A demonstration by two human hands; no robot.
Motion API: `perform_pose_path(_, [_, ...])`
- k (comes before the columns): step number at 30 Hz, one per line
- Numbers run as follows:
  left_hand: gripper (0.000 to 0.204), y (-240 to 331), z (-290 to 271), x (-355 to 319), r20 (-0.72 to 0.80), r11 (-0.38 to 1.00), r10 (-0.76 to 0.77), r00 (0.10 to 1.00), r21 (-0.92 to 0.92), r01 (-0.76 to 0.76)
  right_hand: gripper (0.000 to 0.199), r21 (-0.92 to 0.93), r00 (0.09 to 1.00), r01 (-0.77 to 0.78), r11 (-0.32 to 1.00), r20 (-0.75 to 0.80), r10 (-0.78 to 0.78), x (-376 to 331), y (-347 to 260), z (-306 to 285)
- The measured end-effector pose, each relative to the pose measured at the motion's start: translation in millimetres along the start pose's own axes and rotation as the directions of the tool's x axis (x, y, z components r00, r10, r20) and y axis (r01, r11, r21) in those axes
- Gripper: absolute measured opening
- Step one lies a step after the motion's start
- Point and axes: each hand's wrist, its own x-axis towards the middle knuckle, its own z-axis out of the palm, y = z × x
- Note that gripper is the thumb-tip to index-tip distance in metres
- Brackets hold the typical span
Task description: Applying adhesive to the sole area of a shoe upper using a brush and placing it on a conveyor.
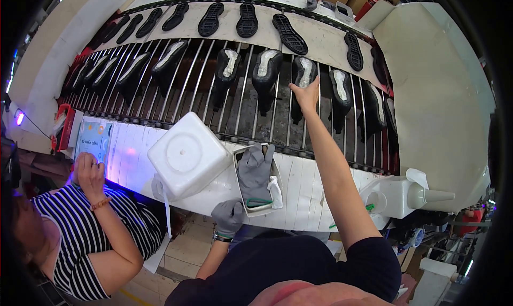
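My right hand [305,96], bare, reaches forward over the metal rods. Its thumb and fingers are on either side of a black shoe upper [304,70], gripping it near its pale underside. That shoe lies bottom up in a row of similar uppers, including one to its left [266,73] and one to its right [340,95]. My left hand [228,218] wears a grey glove and is curled closed by the table's near edge; its palm side is hidden. Beside it a white box [283,191] holds grey gloves [255,169].
Black soles [247,20] lie along the pale strip beyond the rods [187,84]. A white square container [187,153] stands on the table, with a white bottle [395,196] at the right. Close on my left sits a person in stripes [99,231], one hand at a notebook [94,140].
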Motion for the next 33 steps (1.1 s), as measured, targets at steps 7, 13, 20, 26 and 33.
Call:
perform_pose_path(7, [0.039, 27.2, -7.6, 19.5, 0.183, 0.966, -0.227, 0.957, 0.169, 0.197, 0.100, 0.101, 0.945, -0.302, 0.948, 0.165, 0.284, 24.8, 18.8, -33.3])
perform_pose_path(13, [0.038, 33.8, -21.6, 40.6, 0.350, 0.924, -0.290, 0.891, 0.346, 0.165, 0.095, 0.094, 0.948, -0.297, 0.950, 0.146, 0.282, 10.6, 15.3, -43.3])
perform_pose_path(20, [0.036, 19.6, -32.4, 53.3, 0.318, 0.904, -0.206, 0.925, 0.424, 0.056, 0.089, 0.094, 0.997, -0.032, 0.995, 0.073, 0.025, -0.1, 24.7, -44.6])
perform_pose_path(26, [0.023, 32.4, -37.3, 67.4, 0.221, 0.929, -0.252, 0.942, 0.328, 0.172, 0.082, 0.180, 0.995, 0.048, 0.982, -0.096, -0.031, 10.1, 19.0, -85.8])
perform_pose_path(33, [0.026, 85.5, -2.0, 64.6, 0.223, 0.838, -0.171, 0.960, -0.479, 0.261, 0.069, 0.686, 0.972, -0.107, 0.719, 0.223, -0.069, -33.7, -21.1, -279.3])
